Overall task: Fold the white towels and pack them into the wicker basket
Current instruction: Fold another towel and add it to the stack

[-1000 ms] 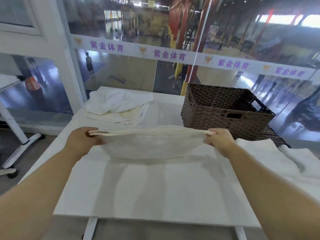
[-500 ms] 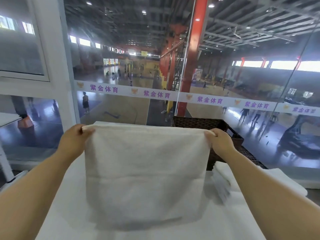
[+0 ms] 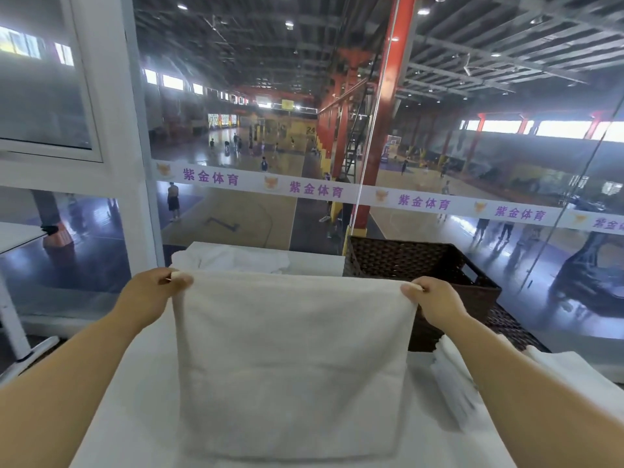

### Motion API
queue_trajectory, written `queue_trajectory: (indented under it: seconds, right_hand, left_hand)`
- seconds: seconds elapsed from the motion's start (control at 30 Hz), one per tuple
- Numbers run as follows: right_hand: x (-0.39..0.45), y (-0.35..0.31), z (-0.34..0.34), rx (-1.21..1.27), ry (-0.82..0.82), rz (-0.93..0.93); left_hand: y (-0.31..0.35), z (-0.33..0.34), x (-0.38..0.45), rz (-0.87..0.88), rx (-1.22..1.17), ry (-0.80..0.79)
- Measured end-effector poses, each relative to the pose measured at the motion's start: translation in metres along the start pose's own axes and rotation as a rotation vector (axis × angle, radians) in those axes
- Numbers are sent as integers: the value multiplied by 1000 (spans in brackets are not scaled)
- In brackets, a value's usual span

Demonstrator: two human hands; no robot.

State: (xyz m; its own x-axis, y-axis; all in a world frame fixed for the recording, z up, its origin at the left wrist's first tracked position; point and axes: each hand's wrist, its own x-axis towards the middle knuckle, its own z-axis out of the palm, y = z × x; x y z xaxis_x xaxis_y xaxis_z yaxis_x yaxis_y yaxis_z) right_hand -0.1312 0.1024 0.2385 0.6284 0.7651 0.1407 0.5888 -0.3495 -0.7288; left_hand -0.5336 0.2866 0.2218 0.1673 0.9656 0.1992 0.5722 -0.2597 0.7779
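Folding in hand: left hand (image 3: 148, 293) and right hand (image 3: 435, 300) each pinch a top corner of the white towel (image 3: 290, 359), hanging above the surface (image 3: 141, 400). Next move likely: bring corners together; wicker basket (image 3: 418, 265) just beyond right hand.

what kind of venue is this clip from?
Likely a sports hall's glassed-in upper room: basketball courts with players below, a logo strip on the glass, and a towel table.

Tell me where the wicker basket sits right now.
The wicker basket sits right of centre on the white table, beyond the right hand and behind the held towel.
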Motion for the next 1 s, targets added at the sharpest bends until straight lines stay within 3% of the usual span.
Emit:
queue_trajectory:
  seconds: [0.1,0.17,0.37,0.77,1.0]
  right_hand:
    - [24,-11,15,255,78,73]
    - [37,-18,18,326,119,23]
    - [30,-7,18,331,88,-87]
    - [-83,146,97,53,-253,257]
    - [-104,165,111,-100,-220,315]
  left_hand:
    - [9,2,28,-55,-233,40]
    - [14,0,47,-67,-448,72]
    - [-5,0,52,-34,-511,71]
    - [-128,87,-134,-483,-321,-72]
    - [-135,98,-140,-473,-117,-88]
